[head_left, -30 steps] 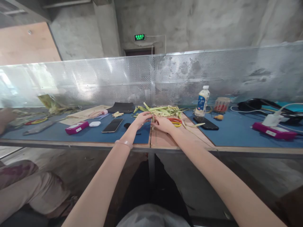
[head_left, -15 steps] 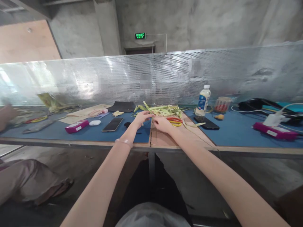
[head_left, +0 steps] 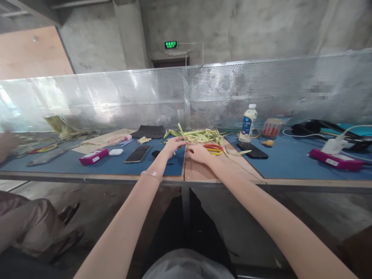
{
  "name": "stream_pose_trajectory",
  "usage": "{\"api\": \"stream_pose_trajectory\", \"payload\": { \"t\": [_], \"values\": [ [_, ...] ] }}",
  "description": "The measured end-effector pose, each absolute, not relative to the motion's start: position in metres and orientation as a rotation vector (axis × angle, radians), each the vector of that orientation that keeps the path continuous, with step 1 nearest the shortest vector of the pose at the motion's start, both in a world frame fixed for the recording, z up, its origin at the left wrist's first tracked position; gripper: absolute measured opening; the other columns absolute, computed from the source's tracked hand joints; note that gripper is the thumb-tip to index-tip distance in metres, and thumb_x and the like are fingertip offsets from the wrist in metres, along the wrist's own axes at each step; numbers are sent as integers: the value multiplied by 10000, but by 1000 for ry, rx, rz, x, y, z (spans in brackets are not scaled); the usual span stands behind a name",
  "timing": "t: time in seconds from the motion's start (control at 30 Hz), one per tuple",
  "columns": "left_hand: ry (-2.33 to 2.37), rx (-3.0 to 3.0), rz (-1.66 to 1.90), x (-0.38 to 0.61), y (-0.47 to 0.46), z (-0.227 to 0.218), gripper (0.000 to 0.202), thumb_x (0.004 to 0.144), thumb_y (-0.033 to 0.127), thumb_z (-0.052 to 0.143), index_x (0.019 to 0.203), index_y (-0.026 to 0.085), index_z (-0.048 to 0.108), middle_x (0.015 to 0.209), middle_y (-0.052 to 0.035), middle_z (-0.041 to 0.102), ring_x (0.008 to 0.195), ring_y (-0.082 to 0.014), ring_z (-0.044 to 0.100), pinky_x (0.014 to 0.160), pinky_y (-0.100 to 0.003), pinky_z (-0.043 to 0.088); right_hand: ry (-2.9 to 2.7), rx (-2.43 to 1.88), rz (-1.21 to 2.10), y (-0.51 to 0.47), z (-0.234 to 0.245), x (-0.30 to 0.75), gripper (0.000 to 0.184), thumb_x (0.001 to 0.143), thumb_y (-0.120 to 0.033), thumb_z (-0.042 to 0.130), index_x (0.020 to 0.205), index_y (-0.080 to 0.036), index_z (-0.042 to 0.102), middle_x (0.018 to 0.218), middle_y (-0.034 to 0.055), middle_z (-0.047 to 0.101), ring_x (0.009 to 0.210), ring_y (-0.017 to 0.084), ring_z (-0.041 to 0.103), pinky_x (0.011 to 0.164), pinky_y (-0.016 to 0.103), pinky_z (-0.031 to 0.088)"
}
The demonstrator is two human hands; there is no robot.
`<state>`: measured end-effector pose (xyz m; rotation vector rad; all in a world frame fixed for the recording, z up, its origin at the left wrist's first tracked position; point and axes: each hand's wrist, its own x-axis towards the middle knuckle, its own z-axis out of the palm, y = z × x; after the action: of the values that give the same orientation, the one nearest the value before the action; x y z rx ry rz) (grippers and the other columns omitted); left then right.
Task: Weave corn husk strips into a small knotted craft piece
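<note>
Both my hands reach out to the middle of the workbench. My left hand and my right hand meet fingertip to fingertip, pinching a thin pale green leaf strip between them. Just behind them lies a pile of green and yellow leaf strips. Red and yellow handled scissors lie right of my right hand. A thin bracelet sits on my left wrist.
On the blue mat lie a dark phone, a white earbud case and a magenta device. A white bottle, another phone, a charger and cables stand right. A perforated metal screen backs the bench. Another person sits at left.
My hands stay pinched on the strip, nearly still. The person at left has shifted their leg.
</note>
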<state>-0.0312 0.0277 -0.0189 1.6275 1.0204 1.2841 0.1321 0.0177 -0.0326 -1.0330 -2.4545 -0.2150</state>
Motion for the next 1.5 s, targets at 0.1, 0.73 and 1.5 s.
{"api": "stream_pose_trajectory", "payload": {
  "t": [0.1,0.73,1.5],
  "values": [
    [1022,1615,1293,-32,28,-18,270,838,277,505,1065,132,527,1042,-71,567,883,-174,571,750,-370,486,-2448,-1048,-227,16,-33,132,228,871,-300,488,1017,-137,551,995,52,582,852,160,577,748,360,481],
    [905,1578,1231,-31,25,-19,265,840,269,504,1066,132,524,1021,-67,571,855,-165,577,725,-352,495,-2056,-923,-346,13,-24,135,285,867,-285,488,1126,-167,500,1154,73,505,1054,223,481,887,453,384],
    [919,1638,1108,-28,25,-17,310,858,328,463,1103,142,503,1009,-70,574,811,-154,582,698,-340,498,-2081,-659,-174,31,-29,137,369,869,-295,488,1218,-185,441,1279,89,428,1139,246,430,939,487,341]
  ]
}}
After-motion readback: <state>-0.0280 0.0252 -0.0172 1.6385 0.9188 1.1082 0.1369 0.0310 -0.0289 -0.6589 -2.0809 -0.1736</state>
